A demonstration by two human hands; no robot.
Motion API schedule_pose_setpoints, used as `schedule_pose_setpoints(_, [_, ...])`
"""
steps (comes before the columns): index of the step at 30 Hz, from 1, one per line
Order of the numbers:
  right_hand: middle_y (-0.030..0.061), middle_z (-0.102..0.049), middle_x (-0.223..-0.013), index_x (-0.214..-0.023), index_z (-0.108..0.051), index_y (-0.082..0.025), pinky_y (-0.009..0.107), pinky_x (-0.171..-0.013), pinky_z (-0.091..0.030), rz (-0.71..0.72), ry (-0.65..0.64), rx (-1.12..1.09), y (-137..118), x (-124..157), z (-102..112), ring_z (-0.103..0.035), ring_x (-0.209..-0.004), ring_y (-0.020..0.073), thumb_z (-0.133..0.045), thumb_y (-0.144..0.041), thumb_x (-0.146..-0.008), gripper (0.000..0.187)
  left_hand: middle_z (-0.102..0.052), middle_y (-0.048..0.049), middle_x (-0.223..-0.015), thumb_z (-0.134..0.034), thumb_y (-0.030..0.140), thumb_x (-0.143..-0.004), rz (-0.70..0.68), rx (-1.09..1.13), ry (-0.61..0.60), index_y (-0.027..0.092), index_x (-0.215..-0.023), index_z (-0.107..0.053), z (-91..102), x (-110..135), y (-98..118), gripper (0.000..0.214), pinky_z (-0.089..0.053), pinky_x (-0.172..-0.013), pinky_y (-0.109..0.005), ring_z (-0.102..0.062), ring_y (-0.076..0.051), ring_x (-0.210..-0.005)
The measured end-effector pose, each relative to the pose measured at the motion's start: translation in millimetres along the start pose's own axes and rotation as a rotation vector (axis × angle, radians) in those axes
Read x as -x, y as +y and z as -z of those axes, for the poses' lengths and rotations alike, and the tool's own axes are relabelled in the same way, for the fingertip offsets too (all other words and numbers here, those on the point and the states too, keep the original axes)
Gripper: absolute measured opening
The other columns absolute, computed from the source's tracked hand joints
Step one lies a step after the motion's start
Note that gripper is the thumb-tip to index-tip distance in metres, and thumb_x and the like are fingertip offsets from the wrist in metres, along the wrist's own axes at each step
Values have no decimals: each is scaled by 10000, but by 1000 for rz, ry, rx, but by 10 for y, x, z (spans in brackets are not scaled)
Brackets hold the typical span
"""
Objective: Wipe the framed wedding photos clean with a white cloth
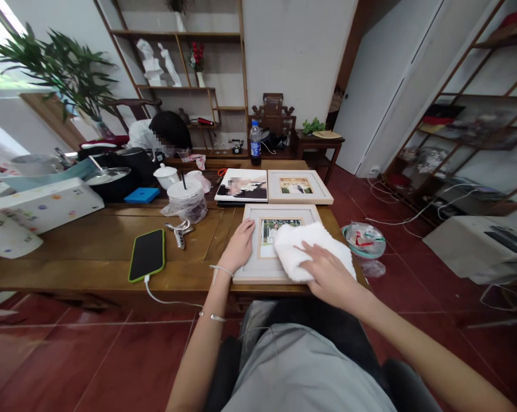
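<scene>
A light wooden picture frame point(246, 269) with a photo behind its pale mat lies flat at the front of the table, close to my body. My left hand point(240, 243) grips the frame's left side, its fingers reaching over the border. Over the frame's right part spreads a fluffy white cloth point(297, 252), which covers some of the photo. My right hand point(327, 272) holds this cloth from above and presses it on the frame. Behind lie a second framed photo point(300, 187) and, left of it, a photo board point(241, 186).
On the wooden table point(194, 246) are a charging phone point(147, 254), a lidded cup in plastic point(185, 194), a blue box point(142, 195) and a dark drink bottle point(255, 143). A person point(168, 134) bends down behind the table. A basin point(365, 239) stands on the floor at right.
</scene>
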State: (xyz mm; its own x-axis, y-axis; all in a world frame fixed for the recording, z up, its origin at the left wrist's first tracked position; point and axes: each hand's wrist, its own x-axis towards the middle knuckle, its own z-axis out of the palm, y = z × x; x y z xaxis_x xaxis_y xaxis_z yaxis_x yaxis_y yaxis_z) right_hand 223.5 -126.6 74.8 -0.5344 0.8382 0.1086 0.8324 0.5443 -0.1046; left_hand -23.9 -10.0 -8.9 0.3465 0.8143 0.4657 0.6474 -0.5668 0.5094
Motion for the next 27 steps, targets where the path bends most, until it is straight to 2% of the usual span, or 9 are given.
schedule_pose_setpoints(3, [133, -450, -1411, -1126, -647, -145, 461, -1107, -248, -20, 81, 91, 377, -400, -96, -318, -1352, 285, -505, -43, -651, 506, -484, -142, -1360, -355, 95, -851, -7, 2, -3, 127, -1293, -506, 3, 1, -2, 469, -289, -1129, -493, -348, -247, -1346])
schedule_pose_setpoints(6, [119, -372, -1466, -1122, -646, -148, 506, -1101, -212, -51, 145, 186, 743, -789, -134, -257, -1377, 299, -488, 0, -655, 515, -485, -147, -1357, -362, 93, -844, -9, 1, -1, 123, -1295, -504, 0, 1, -4, 473, -291, -1128, -494, -353, -250, -1343])
schedule_pose_setpoints(8, [110, -384, -1460, -1118, -648, -153, 530, -1083, -214, -69, 157, 225, 889, -965, -144, -264, -1370, 312, -479, 20, -658, 520, -486, -155, -1354, -358, 99, -849, 2, 3, 3, 113, -1288, -510, -1, -2, -2, 465, -294, -1128, -489, -359, -252, -1339])
schedule_pose_setpoints(10, [103, -427, -1433, -1110, -653, -152, 537, -1063, -233, -63, 140, 246, 924, -1037, -155, -299, -1350, 321, -465, 31, -664, 517, -490, -161, -1349, -348, 106, -859, 17, 3, 2, 106, -1278, -518, 0, -6, 4, 453, -297, -1127, -484, -364, -253, -1336])
schedule_pose_setpoints(14, [101, -478, -1395, -1050, -682, -145, 529, -1045, -257, -10, 67, 257, 688, -841, -152, -370, -1298, 332, -466, 20, -658, 477, -484, -172, -1353, -337, 105, -868, 17, -6, -17, 85, -1273, -519, 10, -13, 13, 445, -291, -1130, -481, -354, -254, -1342])
schedule_pose_setpoints(19, [122, -529, -1343, -1016, -699, -172, 518, -1029, -292, -27, -27, 187, 96, -259, 21, -435, -1247, 329, -491, -26, -667, 432, -476, -152, -1367, -331, 112, -879, 16, -1, -21, 108, -1275, -519, 20, -18, 8, 439, -284, -1135, -472, -345, -240, -1349])
schedule_pose_setpoints(22, [114, -549, -1322, -1011, -699, -180, 445, -973, -380, -27, -90, 114, -201, 10, 158, -506, -1181, 305, -479, -16, -644, 458, -476, -159, -1366, -324, 123, -885, 18, -8, -29, 89, -1269, -522, 25, -17, 8, 433, -278, -1140, -459, -346, -240, -1349])
schedule_pose_setpoints(25, [87, -547, -1330, -1037, -690, -194, 430, -986, -386, 3, -100, 31, -317, 89, 195, -493, -1206, 299, -471, -15, -621, 504, -473, -170, -1367, -319, 128, -888, 18, -11, -29, 75, -1268, -520, 27, -14, 13, 433, -277, -1139, -463, -347, -243, -1347])
schedule_pose_setpoints(27, [78, -521, -1358, -1070, -678, -194, 447, -1040, -340, 9, -85, -22, -271, 30, 143, -427, -1276, 301, -478, -21, -614, 527, -472, -163, -1370, -318, 128, -889, 17, -10, -22, 85, -1270, -519, 24, -12, 13, 433, -279, -1138, -466, -347, -241, -1347])
